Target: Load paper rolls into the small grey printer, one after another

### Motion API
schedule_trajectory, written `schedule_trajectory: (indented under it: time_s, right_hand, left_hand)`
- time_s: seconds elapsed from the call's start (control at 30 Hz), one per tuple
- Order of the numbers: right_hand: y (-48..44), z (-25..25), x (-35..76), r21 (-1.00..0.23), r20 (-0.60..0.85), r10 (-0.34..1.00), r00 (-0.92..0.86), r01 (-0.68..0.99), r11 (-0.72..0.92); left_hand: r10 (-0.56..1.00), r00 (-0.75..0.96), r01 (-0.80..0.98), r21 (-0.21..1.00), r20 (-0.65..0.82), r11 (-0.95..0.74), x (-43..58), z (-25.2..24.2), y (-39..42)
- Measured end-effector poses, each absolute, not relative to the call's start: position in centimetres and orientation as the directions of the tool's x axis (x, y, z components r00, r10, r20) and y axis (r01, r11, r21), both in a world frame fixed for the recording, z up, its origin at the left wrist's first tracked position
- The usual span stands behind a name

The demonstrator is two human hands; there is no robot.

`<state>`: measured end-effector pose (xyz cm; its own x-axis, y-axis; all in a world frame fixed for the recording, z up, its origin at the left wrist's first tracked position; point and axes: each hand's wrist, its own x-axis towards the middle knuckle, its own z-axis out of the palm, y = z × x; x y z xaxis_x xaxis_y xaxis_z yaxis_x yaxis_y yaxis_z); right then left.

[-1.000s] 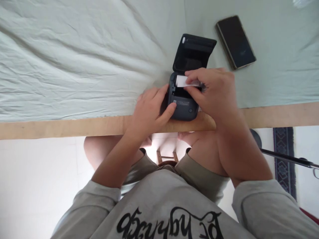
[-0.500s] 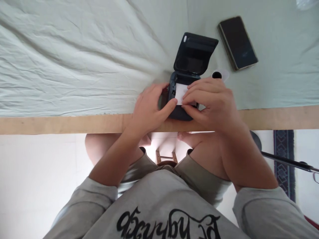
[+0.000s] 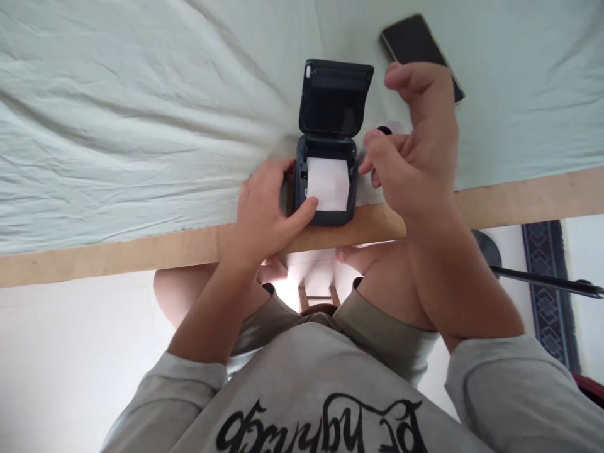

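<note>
A small dark portable thermal printer [image 3: 326,217] stands near the table's front edge with its lid [image 3: 334,100] raised. White paper [image 3: 329,182] lies in its bay, the loose end reaching over the front rim. My left hand [image 3: 268,204] grips the printer's left side, its thumb pressed on the lower left corner of the paper. To the right of the printer, my right hand [image 3: 419,138] is raised off it, fingers bent and apart, with nothing seen in them. Partly behind these fingers is a small round piece with a black centre and a pale rim [image 3: 396,127].
A dark phone [image 3: 415,41] lies at the back right, partly covered by my right hand. Pale green cloth [image 3: 155,126] covers the table up to its wooden edge [image 3: 198,246]. Below right are a black pole [image 3: 542,280] and a patterned rug [image 3: 550,283].
My right hand has let go of the paper and moved up and right, its fingers spreading. The paper now shows whole. My left hand stays on the printer; the view has shifted slightly.
</note>
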<state>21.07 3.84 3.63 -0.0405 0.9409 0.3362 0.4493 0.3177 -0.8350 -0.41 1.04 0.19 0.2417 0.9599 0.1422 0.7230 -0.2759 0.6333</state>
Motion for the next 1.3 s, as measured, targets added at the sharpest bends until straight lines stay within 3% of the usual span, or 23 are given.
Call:
schedule_trajectory:
  time_s: [0.2,0.43,0.57,0.73,0.87,1.1,1.3]
  right_hand:
    - [4.8,3.5,20.3,-0.92,0.25,0.966,-0.064,0.295,0.257]
    - [4.2,4.0,20.0,-0.968,0.245,0.963,0.11,-0.021,0.248]
    - [3.6,3.9,20.4,-0.966,0.2,0.979,0.026,0.172,0.193]
    - [3.5,3.2,20.9,-0.912,-0.022,0.999,-0.049,0.409,0.0]
    - [3.8,3.2,20.9,-0.874,-0.159,0.978,-0.132,0.479,-0.078]
    - [4.2,4.6,20.6,-0.759,-0.382,0.921,-0.076,0.595,-0.265]
    - [4.2,3.9,20.9,-0.776,-0.337,0.933,-0.123,0.598,-0.201]
  left_hand:
    - [0.96,0.238,0.725,0.631,0.148,-0.277,-0.3,0.1,1.0]
    - [0.968,0.227,0.729,0.639,0.11,-0.243,-0.2,0.4,0.9]
    - [0.969,0.222,0.731,0.639,0.107,-0.238,-0.2,0.3,0.8]
    - [0.97,0.216,0.716,0.657,0.113,-0.236,-0.1,0.2,0.9]
    - [0.971,0.189,0.704,0.669,0.148,-0.24,0.0,-0.1,1.0]
    - [0.954,0.247,0.678,0.672,0.17,-0.296,0.0,0.0,0.7]
    - [0.963,0.229,0.723,0.638,0.141,-0.265,0.7,0.6,0.8]
